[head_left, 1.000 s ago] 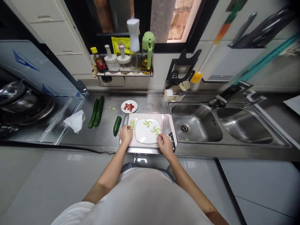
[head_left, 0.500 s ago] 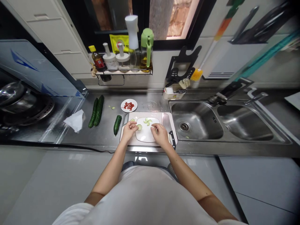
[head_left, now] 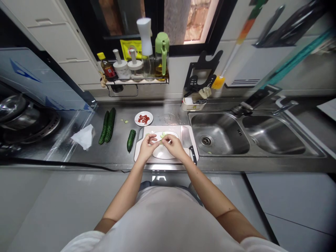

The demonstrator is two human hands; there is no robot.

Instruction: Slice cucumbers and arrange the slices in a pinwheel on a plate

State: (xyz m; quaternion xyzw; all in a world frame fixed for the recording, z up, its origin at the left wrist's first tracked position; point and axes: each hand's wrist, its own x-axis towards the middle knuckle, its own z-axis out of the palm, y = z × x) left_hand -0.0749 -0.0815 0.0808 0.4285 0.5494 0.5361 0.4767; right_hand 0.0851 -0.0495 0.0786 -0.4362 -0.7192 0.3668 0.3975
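Note:
Over a white plate (head_left: 163,153) on the pink cutting board (head_left: 140,142), my two hands meet at the fingertips. My left hand (head_left: 148,145) pinches a thin cucumber slice, seen nearly edge-on between the hands. The thumb and forefinger of my right hand (head_left: 173,145) close at the same slice. Just beyond the fingers, green cucumber pieces (head_left: 164,134) lie on the plate, partly hidden by my hands. A knife with a black handle (head_left: 193,155) rests at the board's right side.
Left of the board are a short cucumber (head_left: 131,140), two long cucumbers (head_left: 107,126) and a white cloth (head_left: 84,137). A dish of red pieces (head_left: 143,119) stands behind. The double sink (head_left: 220,134) is at the right, the stove pot (head_left: 15,112) far left.
My right hand has moved left to meet my left hand. The cucumber slice, held flat by my left hand before, is now between both hands' fingertips. The view has shifted slightly.

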